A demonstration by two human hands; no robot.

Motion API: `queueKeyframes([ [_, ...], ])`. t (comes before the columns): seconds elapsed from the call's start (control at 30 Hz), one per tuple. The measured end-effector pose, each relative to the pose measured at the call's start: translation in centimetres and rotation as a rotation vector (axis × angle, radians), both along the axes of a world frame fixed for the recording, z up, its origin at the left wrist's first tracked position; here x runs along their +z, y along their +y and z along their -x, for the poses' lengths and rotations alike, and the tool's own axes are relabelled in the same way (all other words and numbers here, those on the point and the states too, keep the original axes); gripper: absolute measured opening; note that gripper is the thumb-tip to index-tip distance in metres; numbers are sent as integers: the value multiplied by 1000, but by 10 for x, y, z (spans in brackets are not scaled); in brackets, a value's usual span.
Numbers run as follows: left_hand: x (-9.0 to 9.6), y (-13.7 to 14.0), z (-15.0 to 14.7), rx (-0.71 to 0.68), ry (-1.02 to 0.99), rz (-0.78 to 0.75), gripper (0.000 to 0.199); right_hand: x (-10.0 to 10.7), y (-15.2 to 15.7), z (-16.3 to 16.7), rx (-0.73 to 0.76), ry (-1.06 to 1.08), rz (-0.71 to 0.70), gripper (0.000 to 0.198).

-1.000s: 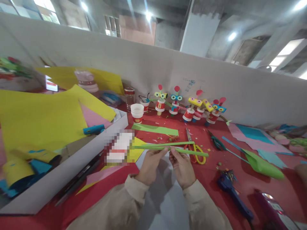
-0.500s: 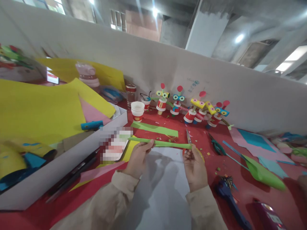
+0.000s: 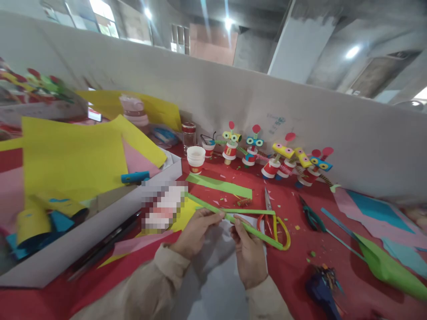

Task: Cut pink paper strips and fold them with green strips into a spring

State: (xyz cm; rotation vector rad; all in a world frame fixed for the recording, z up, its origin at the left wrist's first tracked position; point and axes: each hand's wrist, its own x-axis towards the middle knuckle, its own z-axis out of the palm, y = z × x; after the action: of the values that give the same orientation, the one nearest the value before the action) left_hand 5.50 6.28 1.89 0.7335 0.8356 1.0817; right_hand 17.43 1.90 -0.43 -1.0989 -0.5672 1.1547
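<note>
Two narrow green paper strips cross between my hands, close to my left fingertips. One long strip (image 3: 263, 237) slants from upper left to lower right; the other strip (image 3: 253, 212) points right, nearly level. My left hand (image 3: 195, 233) pinches them near the crossing with thumb and forefinger. Just right of there, my right hand (image 3: 249, 255) has its thumb and fingers closed on the slanting strip. Both hands are above a white sheet (image 3: 213, 271). Scissors with red and yellow handles (image 3: 283, 233) lie beyond my right hand, partly behind the strip's end.
Paper-cup figures (image 3: 230, 151) stand along the wall. Stacked white cups (image 3: 196, 160) and a flat green strip (image 3: 220, 186) are ahead. Green-handled pliers (image 3: 312, 215) and a dark blue tool (image 3: 322, 289) lie right. A white box (image 3: 100, 222) with coloured paper is left.
My right hand has moved left, toward my left hand. The strips, earlier stretched almost together between both hands, now spread apart and cross. The view has shifted slightly.
</note>
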Motion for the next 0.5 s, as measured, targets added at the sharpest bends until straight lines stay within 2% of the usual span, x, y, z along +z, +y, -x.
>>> queueKeyframes([
  [0.1, 2, -5, -3, -87, 13, -69, 22, 5, 1, 1, 12, 44, 11, 19],
  [0.23, 1, -8, -5, -77, -5, -97, 22, 10, 0, 0, -8, 83, 16, 16],
  [0.4, -5, 4, 5, 48, -79, 2, 20, 11, 3, -26, -165, 80, -15, 22],
  [0.5, -5, 11, 11, 137, -94, 8, 21, 11, 5, -37, -243, 104, -80, 22],
])
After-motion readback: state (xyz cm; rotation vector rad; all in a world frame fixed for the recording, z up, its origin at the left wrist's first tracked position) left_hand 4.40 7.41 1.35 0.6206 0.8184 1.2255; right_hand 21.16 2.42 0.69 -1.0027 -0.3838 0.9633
